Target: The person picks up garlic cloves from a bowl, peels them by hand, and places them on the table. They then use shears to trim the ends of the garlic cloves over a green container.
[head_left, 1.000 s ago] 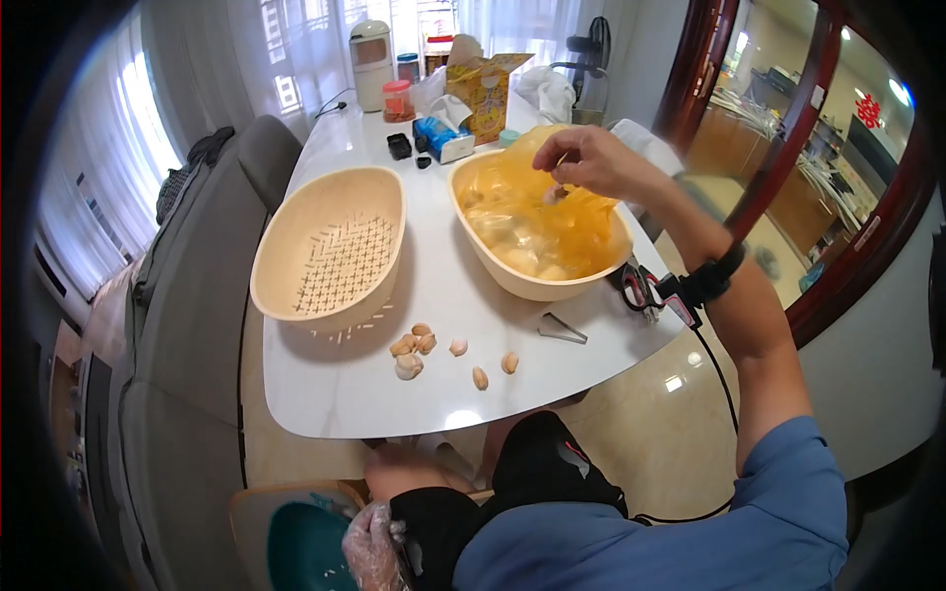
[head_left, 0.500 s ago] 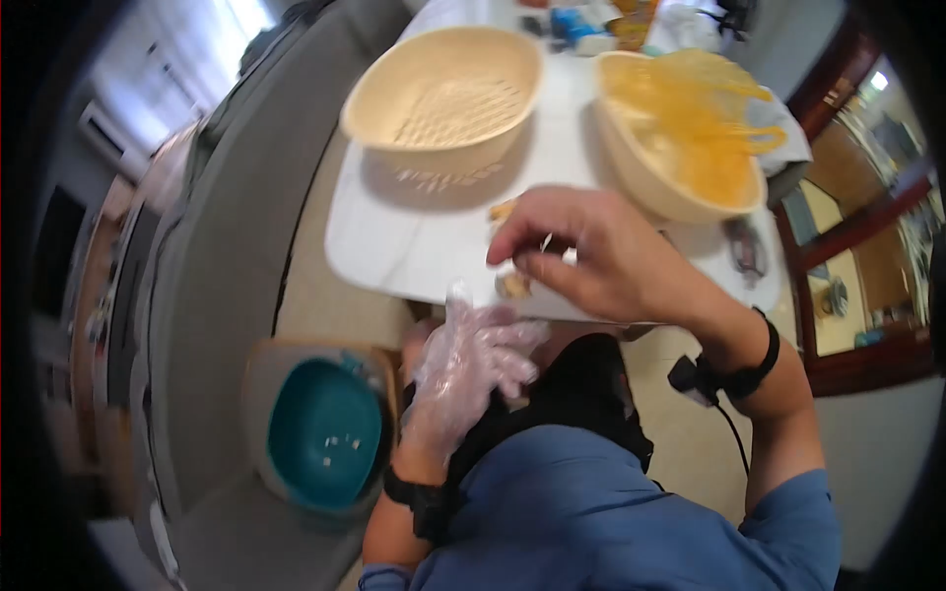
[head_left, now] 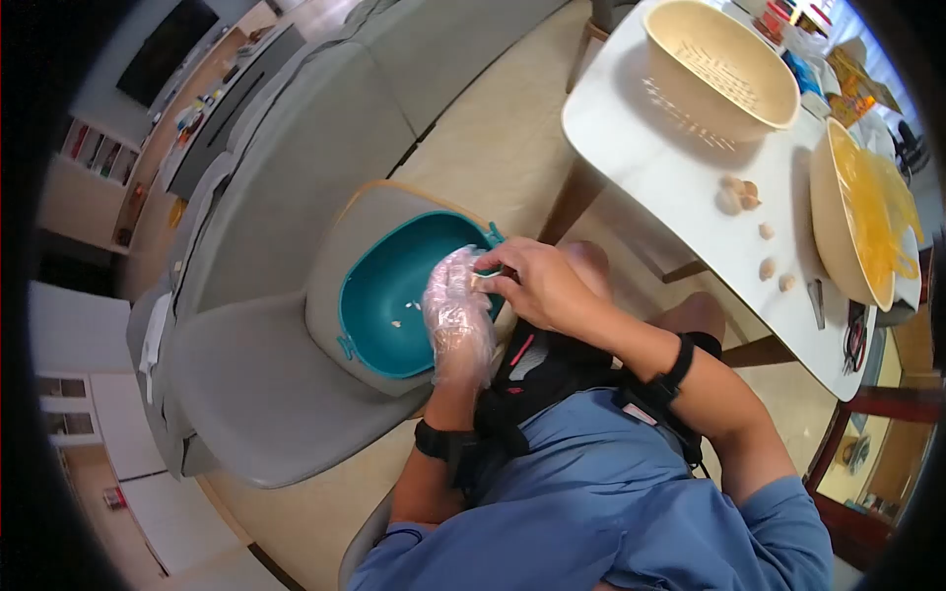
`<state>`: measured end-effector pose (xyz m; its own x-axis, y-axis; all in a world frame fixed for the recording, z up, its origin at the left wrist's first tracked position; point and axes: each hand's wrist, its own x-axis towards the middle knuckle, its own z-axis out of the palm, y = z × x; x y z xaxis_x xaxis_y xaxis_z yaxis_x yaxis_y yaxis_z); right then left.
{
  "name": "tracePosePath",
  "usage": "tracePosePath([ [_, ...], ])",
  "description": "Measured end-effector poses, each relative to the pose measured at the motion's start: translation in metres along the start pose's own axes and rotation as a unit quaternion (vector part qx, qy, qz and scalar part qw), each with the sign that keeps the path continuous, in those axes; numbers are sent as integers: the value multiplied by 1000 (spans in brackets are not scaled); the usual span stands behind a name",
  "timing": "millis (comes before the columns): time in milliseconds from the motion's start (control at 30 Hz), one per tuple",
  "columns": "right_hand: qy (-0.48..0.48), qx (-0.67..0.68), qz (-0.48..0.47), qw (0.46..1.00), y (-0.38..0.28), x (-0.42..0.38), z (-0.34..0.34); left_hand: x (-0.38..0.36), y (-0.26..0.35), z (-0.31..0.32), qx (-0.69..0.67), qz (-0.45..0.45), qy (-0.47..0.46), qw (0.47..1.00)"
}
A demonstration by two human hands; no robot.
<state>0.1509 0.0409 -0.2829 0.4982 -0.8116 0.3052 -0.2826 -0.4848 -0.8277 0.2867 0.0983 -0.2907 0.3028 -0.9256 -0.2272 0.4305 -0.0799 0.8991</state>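
Garlic clove worked over the teal bowl

Teal bowl (head_left: pixel 394 295) sits on a grey chair seat (head_left: pixel 266 394), left of the person's lap, w/ a few pale bits inside. Left hand (head_left: pixel 458 315), in a clear plastic glove, and bare right hand (head_left: pixel 537 288) meet just above the bowl's near rim, both pinching one small pale clove (head_left: pixel 480 282) between fingertips. Right of that, tabletop (head_left: pixel 670 187) carries a cream strainer basket (head_left: pixel 724 69), loose cloves (head_left: pixel 741 195) and a cream tub (head_left: pixel 847 222) lined w/ a yellow bag.

Risk, as I judge it: glove looks slippery, so the clove could pop out and miss the bowl, landing on chair or floor. Bowl rides near the seat edge; a knee bump may tip it.

Vs 0.5 s ago: hands were by the tabletop edge, left hand spread wide; now both are over the bowl, closed on the clove. View has swung left and down.
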Motion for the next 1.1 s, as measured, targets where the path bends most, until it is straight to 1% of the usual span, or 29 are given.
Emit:
tracePosePath([
  [33,-13,20,37,999,3,8,13,4,-1,-12,53,28,50,997],
  [67,-18,19,32,999,7,16,25,11,-9,-26,0,37,47,998],
  [100,-59,38,57,996,10,24,36,15,-10,-35,-1,39,51,998],
  [133,-99,58,84,990,12,27,48,17,-13,-45,-27,25,57,998],
  [167,-100,61,85,989,15,28,60,18,-15,-56,-52,9,63,997],
  [233,-43,49,78,995,21,26,82,19,-14,-71,-45,5,68,997],
  [267,-44,50,83,994,26,25,89,18,-15,-77,-76,1,62,995],
  [300,-49,66,117,990,26,27,92,18,-15,-80,-109,-3,56,993],
  [333,-53,80,150,984,28,29,93,20,-17,-80,-111,-7,54,992],
  [433,-25,92,161,982,24,35,85,24,-21,-80,-155,-12,42,987],
  [500,-14,99,166,981,24,37,84,28,-21,-80,-184,-29,-24,982],
  [567,-5,110,167,980,25,38,85,27,-15,-76,-174,-49,-28,983],
  [600,-8,131,187,974,25,38,86,26,-12,-74,-161,-67,-29,984],
  [633,-13,152,207,967,25,37,87,28,-17,-80,-163,-65,-28,984],
  [667,-17,151,205,967,25,37,88,31,-27,-91,-122,-34,-33,991],
  [700,-4,282,278,918,27,38,91,32,-25,-94,-79,0,-37,996],
  [733,8,406,345,846,28,39,94,31,-25,-95,-80,4,-32,996],
  [767,3,407,344,846,30,38,95,31,-26,-94,-88,23,-14,996],
  [833,46,492,421,761,31,38,90,30,-20,-92,-96,44,4,994],
  [900,44,479,426,766,40,35,86,33,-9,-98,-42,34,2,999],
  [933,-30,345,376,860,51,32,84,35,-2,-99,-41,37,3,998],
  [967,-101,198,313,924,62,30,84,35,4,-98,56,38,26,997],
  [1000,-111,123,305,938,61,30,84,36,8,-99,153,38,49,986],
  [1033,-112,122,305,938,60,28,83,38,6,-103,151,38,49,987],
  [1067,-90,22,194,977,59,26,81,42,1,-110,163,54,46,984],
  [1100,-66,-77,78,992,57,25,80,42,0,-113,175,70,44,981],
])
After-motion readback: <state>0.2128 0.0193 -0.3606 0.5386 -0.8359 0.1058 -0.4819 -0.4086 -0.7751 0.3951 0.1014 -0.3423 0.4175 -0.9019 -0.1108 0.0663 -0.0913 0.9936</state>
